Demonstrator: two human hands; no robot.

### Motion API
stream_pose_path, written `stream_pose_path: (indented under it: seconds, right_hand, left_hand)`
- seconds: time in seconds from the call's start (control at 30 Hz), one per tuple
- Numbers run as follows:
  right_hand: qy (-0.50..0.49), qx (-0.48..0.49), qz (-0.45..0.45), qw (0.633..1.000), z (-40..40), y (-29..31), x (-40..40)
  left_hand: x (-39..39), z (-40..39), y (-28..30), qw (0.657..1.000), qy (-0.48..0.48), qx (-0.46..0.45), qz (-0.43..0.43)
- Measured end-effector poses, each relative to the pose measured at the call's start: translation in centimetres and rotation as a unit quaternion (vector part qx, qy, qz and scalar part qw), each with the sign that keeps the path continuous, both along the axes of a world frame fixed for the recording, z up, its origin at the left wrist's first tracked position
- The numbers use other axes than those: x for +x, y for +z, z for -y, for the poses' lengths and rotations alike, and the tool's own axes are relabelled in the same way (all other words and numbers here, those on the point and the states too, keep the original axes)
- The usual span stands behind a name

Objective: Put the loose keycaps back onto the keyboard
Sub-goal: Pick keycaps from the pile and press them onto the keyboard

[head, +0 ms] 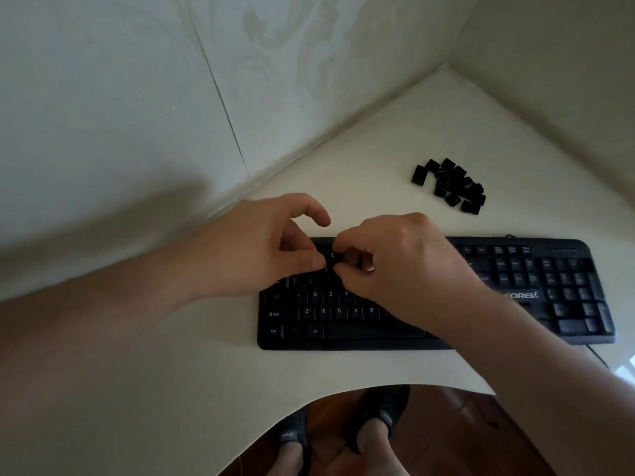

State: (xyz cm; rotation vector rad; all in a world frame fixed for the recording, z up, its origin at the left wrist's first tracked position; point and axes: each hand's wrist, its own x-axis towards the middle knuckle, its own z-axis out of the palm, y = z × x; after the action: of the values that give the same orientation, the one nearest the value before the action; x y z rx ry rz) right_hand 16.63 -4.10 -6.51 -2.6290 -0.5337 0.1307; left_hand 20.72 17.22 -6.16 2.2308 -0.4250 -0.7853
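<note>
I am pinching a square black E keycap (332,255) in both hands' (264,245) (395,255) grip, above the flat matte keyboard (536,286); blocky loose keycaps (450,185) lying beyond it.

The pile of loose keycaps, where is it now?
In the head view, the pile of loose keycaps lies on the table, upper right, beyond the keyboard.

The keycap (332,255) pinched between the fingertips of both hands reads "E". On the keyboard (343,341) just below the grip, the keys read S, D, F, then Z, X, C, V, B a row lower, with "Shift", "Ctrl" and "Alt" down to the left. Right of the grip, the case carries the brand "FOREV". Other key legends are too blurred to read.
</note>
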Motion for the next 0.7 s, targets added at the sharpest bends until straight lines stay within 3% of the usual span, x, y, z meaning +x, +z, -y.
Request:
stream_pose_path:
  seconds: [0.1, 0.17, 0.47, 0.7]
  right_hand:
    - [-0.024, -0.027, -0.067, 0.997, -0.1, -0.3, -0.3]
    - [-0.04, -0.039, -0.108, 0.993, -0.5, -0.7, -0.5]
    - [-0.085, -0.021, -0.18, 0.98, -1.0, -1.0, -0.3]
    - [-0.086, -0.02, -0.166, 0.982, -1.0, -1.1, -0.4]
  left_hand:
    - [0.4, -0.7, -0.9, 0.99, -0.033, 0.07, 0.119]
    - [0.5, -0.7, -1.8, 0.984, -0.049, 0.084, 0.148]
    - [0.7, 0.7, -3.6, 0.986, -0.051, 0.11, 0.111]
    - [0.6, 0.8, -4.0, 0.991, -0.027, 0.095, 0.085]
